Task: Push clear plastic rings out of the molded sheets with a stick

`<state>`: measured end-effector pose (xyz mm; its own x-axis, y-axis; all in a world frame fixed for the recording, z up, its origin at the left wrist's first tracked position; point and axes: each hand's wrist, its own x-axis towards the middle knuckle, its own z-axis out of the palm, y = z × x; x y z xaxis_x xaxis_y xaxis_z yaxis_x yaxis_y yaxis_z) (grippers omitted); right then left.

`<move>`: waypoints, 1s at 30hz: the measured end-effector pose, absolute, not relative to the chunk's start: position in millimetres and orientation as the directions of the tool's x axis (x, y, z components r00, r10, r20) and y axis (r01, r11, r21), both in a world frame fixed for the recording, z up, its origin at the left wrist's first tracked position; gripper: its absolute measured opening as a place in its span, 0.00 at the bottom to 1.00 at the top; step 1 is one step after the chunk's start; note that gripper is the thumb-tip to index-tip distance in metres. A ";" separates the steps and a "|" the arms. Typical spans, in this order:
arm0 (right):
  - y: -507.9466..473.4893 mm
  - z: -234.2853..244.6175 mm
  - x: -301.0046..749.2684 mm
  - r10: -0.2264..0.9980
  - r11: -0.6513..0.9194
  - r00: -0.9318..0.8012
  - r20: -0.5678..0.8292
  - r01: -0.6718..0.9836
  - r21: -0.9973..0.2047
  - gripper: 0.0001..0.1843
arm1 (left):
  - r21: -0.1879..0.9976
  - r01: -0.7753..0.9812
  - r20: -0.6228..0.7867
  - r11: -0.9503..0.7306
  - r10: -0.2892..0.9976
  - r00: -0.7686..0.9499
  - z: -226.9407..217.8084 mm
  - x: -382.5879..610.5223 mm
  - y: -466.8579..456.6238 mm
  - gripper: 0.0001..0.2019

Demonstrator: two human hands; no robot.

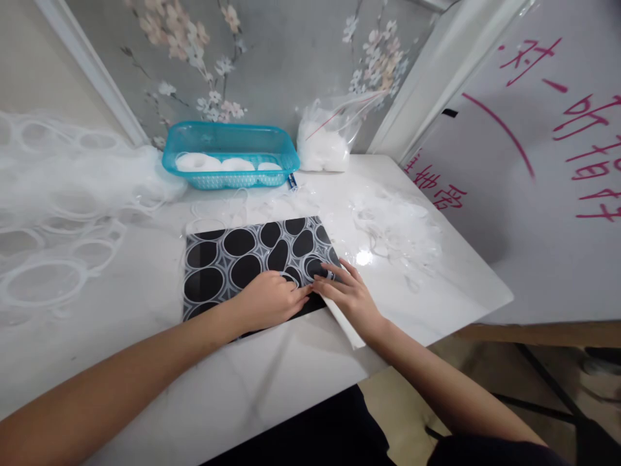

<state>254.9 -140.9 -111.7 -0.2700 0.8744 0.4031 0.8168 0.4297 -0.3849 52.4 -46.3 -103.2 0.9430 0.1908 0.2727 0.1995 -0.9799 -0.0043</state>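
A black rectangular board lies on the table, covered by a pale sheet with round and oval cut-outs that show black. My left hand rests over its front right part, fingers curled in and the index finger reaching right; what they may pinch is hidden. At the board's right edge, my right hand lies with its fingers stretched out and apart, the fingertips touching the sheet and close to the left index finger. A folded white strip shows beneath the right palm, slanting to the table's front edge.
Behind the board stands a blue plastic basket with white round pieces inside. A clear zip bag of white material sits beside it. White ring-holed scrap heaps up at left; thin clear scraps lie right. A whiteboard borders the table.
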 end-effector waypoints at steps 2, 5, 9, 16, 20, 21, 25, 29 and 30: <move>-134.3 -110.3 259.3 0.873 0.437 -0.309 0.378 0.839 -0.323 0.16 | 0.024 0.204 0.236 -0.979 0.203 0.950 -101.9 53.2 -46.2 0.15; -98.5 -99.5 282.8 0.873 0.397 -0.252 0.418 0.864 -0.310 0.15 | 0.084 0.248 0.185 -0.965 0.260 0.948 -98.9 55.3 -46.8 0.15; -31.6 -72.9 327.7 0.696 0.049 0.346 0.629 0.851 -0.523 0.13 | 0.114 0.294 0.149 -0.949 0.309 0.939 -96.8 54.9 -47.7 0.14; -37.7 -88.4 303.9 0.901 0.090 0.271 0.338 0.645 -0.759 0.15 | 0.166 0.199 0.246 -0.966 0.236 0.940 -91.4 45.4 -42.5 0.15; -62.2 -111.6 284.2 0.932 0.081 0.241 0.272 0.593 -0.801 0.17 | 0.398 0.302 0.381 -0.866 0.455 0.805 -75.6 56.1 -35.9 0.15; -63.6 -113.7 283.9 0.932 0.074 0.250 0.264 0.581 -0.811 0.17 | 0.503 0.332 0.375 -0.798 0.548 0.748 -71.1 60.6 -32.7 0.15; -58.5 -112.5 289.0 0.925 0.050 0.292 0.243 0.541 -0.840 0.18 | 0.937 0.181 0.145 -0.298 0.805 0.575 -56.5 80.4 -11.5 0.15; -55.2 -109.5 290.2 0.929 0.047 0.296 0.221 0.499 -0.865 0.16 | 0.999 -0.037 0.034 -0.017 0.851 0.524 -52.2 100.1 11.5 0.25; -55.5 -109.3 289.9 0.933 0.047 0.289 0.215 0.493 -0.869 0.16 | 0.999 -0.027 0.054 -0.047 0.844 0.533 -54.0 104.1 14.7 0.28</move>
